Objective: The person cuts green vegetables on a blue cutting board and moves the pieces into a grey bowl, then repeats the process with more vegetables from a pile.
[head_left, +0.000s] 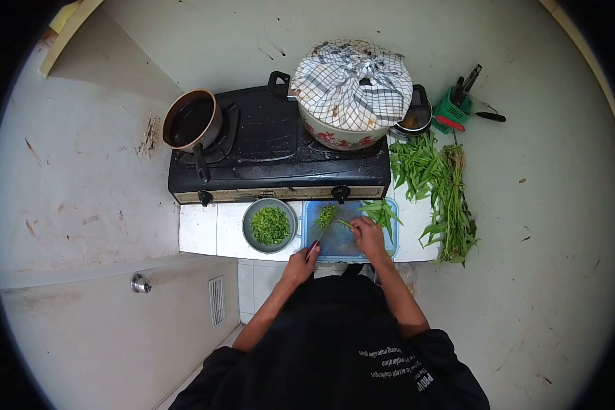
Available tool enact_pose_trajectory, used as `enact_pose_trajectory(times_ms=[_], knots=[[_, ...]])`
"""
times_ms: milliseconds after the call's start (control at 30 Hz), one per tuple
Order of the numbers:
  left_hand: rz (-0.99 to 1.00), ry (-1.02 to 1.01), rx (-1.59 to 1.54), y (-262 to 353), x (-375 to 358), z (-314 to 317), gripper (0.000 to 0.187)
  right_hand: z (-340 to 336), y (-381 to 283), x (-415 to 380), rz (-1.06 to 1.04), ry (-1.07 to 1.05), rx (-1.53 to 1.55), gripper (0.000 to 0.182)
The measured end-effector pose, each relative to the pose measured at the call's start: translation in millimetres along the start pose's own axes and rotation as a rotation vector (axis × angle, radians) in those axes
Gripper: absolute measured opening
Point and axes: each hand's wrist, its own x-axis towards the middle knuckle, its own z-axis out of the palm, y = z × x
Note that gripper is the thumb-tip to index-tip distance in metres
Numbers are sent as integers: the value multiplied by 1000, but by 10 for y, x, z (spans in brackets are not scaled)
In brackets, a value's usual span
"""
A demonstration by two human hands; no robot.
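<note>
My left hand point(298, 266) is closed around the dark red handle of a knife point(312, 249), whose blade points up over a blue cutting board point(340, 247). A small heap of chopped greens point(326, 216) lies by the blade tip. Between the fingers of my right hand point(368, 237) is a thin green stem point(346, 223), pointing left toward the heap. Leafy greens point(383, 212) rest on the board's upper right, just beyond that hand. Left of the board stands a grey bowl point(291, 239) holding finely cut greens point(270, 225).
Behind the board is a black two-burner stove point(266, 171), carrying a saucepan point(217, 126) and a large floral pot point(342, 137) topped by a checked cloth point(352, 82). Leafy bunches point(451, 205) lie at right, below a green utensil basket point(451, 109). Walls flank both sides.
</note>
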Motion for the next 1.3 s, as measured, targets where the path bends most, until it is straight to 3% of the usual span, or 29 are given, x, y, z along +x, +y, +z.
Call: enact_pose_trajectory(times_ms=[133, 333, 833, 1300], knots=[[56, 0, 44, -64, -62, 113, 61, 109, -322, 22, 25, 99, -189, 22], [72, -5, 24, -64, -109, 192, 60, 273, -244, 22, -23, 118, -202, 23], [76, -35, 14, -27, -44, 231, 54, 213, -233, -164, -47, 125, -143, 45], [63, 32, 60, 69, -144, 276, 51, 260, -250, -162, -38, 150, -187, 41]])
